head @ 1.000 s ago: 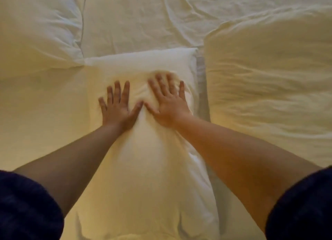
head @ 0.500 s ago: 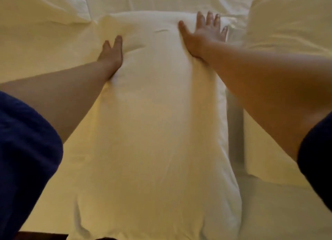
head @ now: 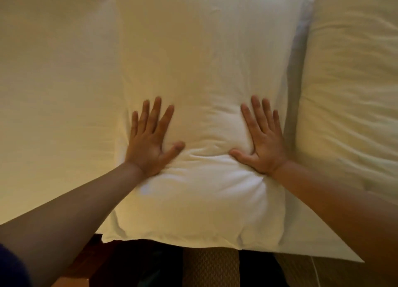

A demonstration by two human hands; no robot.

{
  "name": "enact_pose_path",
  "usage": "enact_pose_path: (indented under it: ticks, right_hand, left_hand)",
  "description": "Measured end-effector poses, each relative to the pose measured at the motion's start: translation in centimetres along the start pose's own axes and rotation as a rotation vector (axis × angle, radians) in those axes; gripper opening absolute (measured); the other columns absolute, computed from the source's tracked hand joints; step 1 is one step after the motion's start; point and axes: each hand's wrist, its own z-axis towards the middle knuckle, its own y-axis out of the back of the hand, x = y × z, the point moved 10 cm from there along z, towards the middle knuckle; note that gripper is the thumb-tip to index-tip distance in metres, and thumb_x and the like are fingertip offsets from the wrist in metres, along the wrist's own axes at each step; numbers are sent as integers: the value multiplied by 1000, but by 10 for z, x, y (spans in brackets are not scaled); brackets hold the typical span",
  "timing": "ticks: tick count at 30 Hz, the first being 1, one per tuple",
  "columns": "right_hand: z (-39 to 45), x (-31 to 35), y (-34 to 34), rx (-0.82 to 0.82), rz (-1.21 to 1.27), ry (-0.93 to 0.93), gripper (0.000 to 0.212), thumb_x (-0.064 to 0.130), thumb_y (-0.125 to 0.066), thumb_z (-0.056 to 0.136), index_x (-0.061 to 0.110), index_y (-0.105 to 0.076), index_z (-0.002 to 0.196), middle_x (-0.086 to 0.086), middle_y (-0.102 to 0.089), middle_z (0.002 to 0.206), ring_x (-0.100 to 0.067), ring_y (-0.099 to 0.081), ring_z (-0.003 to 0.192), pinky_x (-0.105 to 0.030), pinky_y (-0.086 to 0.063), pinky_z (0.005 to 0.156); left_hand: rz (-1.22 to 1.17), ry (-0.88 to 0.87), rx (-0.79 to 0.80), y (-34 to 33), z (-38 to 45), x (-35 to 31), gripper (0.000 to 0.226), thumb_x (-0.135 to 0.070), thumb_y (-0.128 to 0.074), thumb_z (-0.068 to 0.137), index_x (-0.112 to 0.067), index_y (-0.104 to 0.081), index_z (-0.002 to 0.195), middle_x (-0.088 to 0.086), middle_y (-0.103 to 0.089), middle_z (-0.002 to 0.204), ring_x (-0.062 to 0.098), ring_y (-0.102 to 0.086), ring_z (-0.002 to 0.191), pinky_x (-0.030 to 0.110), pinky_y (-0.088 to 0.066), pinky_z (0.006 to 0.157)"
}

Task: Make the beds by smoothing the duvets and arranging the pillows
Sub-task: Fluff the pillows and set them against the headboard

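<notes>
Pillow (head: 206,88): white, long, plump, lay lengthwise down the middle of the bed (head: 53,93), near end overhanging the bed edge slightly. Case mostly smooth across the far half; creases radiating between and around the palms, a puffed ridge just below them. Flat unfilled case flap stuck out at the near right corner.

Left hand (head: 149,143): flat, fingers straight and spread, thumb out toward centre, pressed into the pillow near its left edge. Grasped nothing.

Right hand (head: 261,141): same, flat and released, fingers straight, thumb pointing inward, pressed into the pillow near its right edge. Grasped nothing.

Both palms sank into the filling, dents visible at the heels. Bare forearms, dark blue sleeve (head: 10,269) at bottom left.

Second pillow or duvet fold (head: 349,93) ran alongside on the right, wrinkled, just beside the centre pillow with a shadowed gap between; could not tell which. Smooth cream sheet on the left.

Below the bed edge: dark floor area, a patterned woven surface (head: 211,267), wooden strip at lower left (head: 81,265).
</notes>
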Motion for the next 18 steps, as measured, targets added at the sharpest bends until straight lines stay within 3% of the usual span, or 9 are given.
enact_pose_path:
  ticks: [3, 5, 7, 10, 12, 14, 18]
  right_hand:
    - [3, -18, 8, 11, 97, -84, 91, 71, -40, 90, 33, -10, 167, 2, -2, 176, -25, 4, 162, -66, -12, 124]
    - [9, -8, 28, -24, 121, -208, 85, 59, -39, 89, 30, -19, 166, 5, -5, 176, -22, 4, 162, -66, -7, 125]
    - [8, 25, 54, -116, 131, -281, 83, 54, -40, 88, 25, -24, 165, 2, -6, 176, -21, 5, 162, -60, -2, 128]
    - [-13, 101, 51, -132, 124, -95, 77, 52, -41, 99, 25, -18, 167, -2, -2, 176, -26, 5, 162, -60, -1, 128]
    - [-41, 116, 16, -71, -36, -33, 77, 62, -35, 101, 30, -14, 167, -4, -4, 176, -33, 2, 162, -73, -9, 122]
    - [-67, 99, -13, -16, -149, -54, 90, 82, -33, 92, 33, -17, 166, -7, -7, 175, -40, -1, 160, -80, -8, 116]
    - [-94, 71, -30, 24, -160, -53, 109, 96, -37, 79, 32, -19, 166, -14, -11, 174, -45, -7, 159, -82, -8, 115]
  left_hand:
    - [-182, 429, 56, 3, 2, 45, 76, -72, -23, 97, -44, 5, 162, -4, 12, 172, 31, 3, 159, 65, -3, 123]
    - [-180, 602, 31, 21, 10, 36, 77, -69, -14, 95, -38, 6, 163, -2, 10, 172, 33, 4, 158, 65, 3, 122]
    - [-117, 377, -61, 44, 24, -22, 76, -64, -16, 98, -31, 2, 164, -4, 11, 172, 30, 9, 158, 61, 9, 123]
    - [8, 3, -59, 38, 5, -104, 74, -53, -33, 104, -24, -4, 165, 1, 9, 172, 29, 12, 158, 62, 0, 124]
    - [117, -42, -29, 13, -25, -114, 79, -55, -42, 102, -19, -10, 165, 5, 2, 173, 35, 6, 158, 66, -10, 122]
    - [155, -76, -29, -5, -51, -106, 85, -66, -48, 96, -22, -20, 164, 7, -8, 172, 39, -2, 158, 68, -15, 120]
    - [161, -93, -25, -16, -75, -83, 103, -85, -55, 78, -27, -31, 160, 18, -15, 169, 48, -7, 155, 71, -11, 119]
